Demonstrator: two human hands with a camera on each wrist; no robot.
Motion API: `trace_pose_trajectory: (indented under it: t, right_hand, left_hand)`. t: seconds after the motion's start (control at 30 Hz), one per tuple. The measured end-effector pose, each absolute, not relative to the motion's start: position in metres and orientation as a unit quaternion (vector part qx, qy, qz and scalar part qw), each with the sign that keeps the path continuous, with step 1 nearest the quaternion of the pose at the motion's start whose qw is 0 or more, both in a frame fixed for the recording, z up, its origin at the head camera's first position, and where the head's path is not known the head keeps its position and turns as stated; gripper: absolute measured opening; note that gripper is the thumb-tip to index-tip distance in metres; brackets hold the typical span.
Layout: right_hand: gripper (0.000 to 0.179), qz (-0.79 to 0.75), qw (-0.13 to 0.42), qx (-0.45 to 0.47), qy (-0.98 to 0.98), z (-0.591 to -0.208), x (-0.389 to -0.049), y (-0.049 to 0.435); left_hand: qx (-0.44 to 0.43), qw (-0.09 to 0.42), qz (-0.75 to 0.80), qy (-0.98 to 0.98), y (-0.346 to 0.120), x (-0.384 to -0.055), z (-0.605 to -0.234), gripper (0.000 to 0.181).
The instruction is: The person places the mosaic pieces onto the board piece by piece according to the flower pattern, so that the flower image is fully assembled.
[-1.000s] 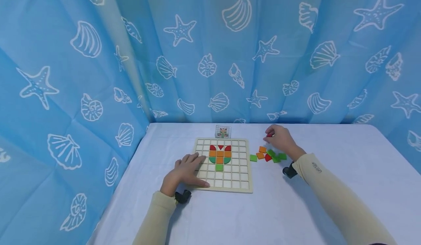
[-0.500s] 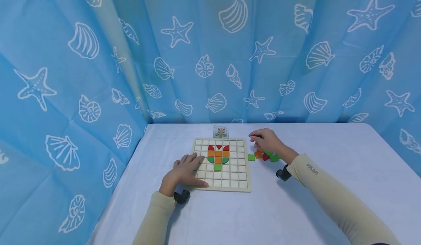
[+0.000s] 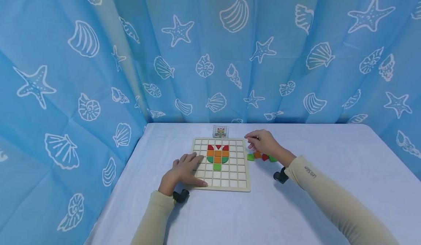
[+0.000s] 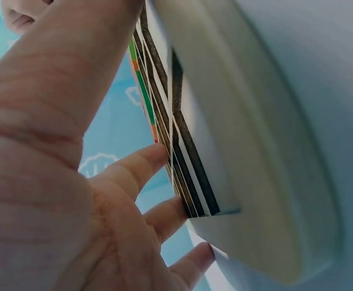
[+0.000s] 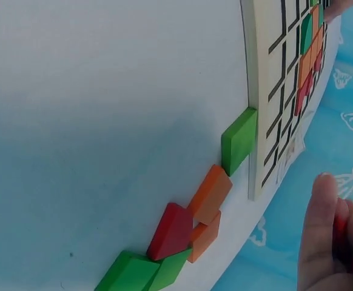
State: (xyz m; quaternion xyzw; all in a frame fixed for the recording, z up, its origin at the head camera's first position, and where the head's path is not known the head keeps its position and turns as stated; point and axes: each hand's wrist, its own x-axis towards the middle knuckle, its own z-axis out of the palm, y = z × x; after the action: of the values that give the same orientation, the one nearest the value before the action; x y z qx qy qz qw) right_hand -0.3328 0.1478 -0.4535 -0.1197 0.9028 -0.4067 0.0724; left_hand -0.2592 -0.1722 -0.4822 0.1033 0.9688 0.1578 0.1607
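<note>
The left forearm (image 3: 152, 219), in a pale sleeve, slants up from the bottom of the head view, and the left hand (image 3: 184, 171) lies over the left side of the board (image 3: 233, 182). Its fingers are spread apart, with the thumb stretched out along the near edge; the left wrist view shows fingertips against the board. The right forearm (image 3: 332, 192) reaches in from the lower right, and the right hand (image 3: 265, 142) is raised above the table (image 3: 263, 219), near the board's far right corner. Its thumb and fingers come together, pinching a red piece (image 5: 341, 236) that they mostly hide. Below that hand, a green square (image 5: 239, 142) lies just beside the board's right edge, followed by a touching cluster of orange, red and green pieces (image 5: 171, 232). On the board, red, orange and green blocks (image 3: 217, 153) form a tulip-like shape. A small picture card (image 3: 220, 131) is just beyond the far edge
</note>
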Motion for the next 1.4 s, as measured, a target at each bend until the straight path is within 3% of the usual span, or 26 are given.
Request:
trace_pose_trajectory:
  t: [0.13, 0.33, 0.57, 1.03, 1.4]
  right_hand:
    - [0.039, -0.419, 0.079, -0.104, 0.898, -0.454, -0.333, 0.146]
    - [0.03, -0.399, 0.1, -0.068, 0.909, -0.452, -0.334, 0.143]
    - [0.049, -0.423, 0.162, -0.039, 0.891, -0.45, -0.334, 0.139]
    - [0.03, -0.443, 0.1, -0.092, 0.886, -0.455, -0.333, 0.133]
    - [0.017, -0.399, 0.095, -0.114, 0.905, -0.464, -0.319, 0.088]
  left_hand:
    - [0.106, 0.158, 0.156, 0.969, -0.173, -0.259, -0.482, 0.105]
    - [0.104, 0.16, 0.157, 0.969, -0.173, -0.259, -0.483, 0.105]
    - [0.109, 0.158, 0.155, 0.969, -0.173, -0.26, -0.483, 0.105]
    - [0.105, 0.159, 0.154, 0.969, -0.173, -0.26, -0.483, 0.105]
    - [0.107, 0.161, 0.152, 0.969, -0.172, -0.259, -0.481, 0.104]
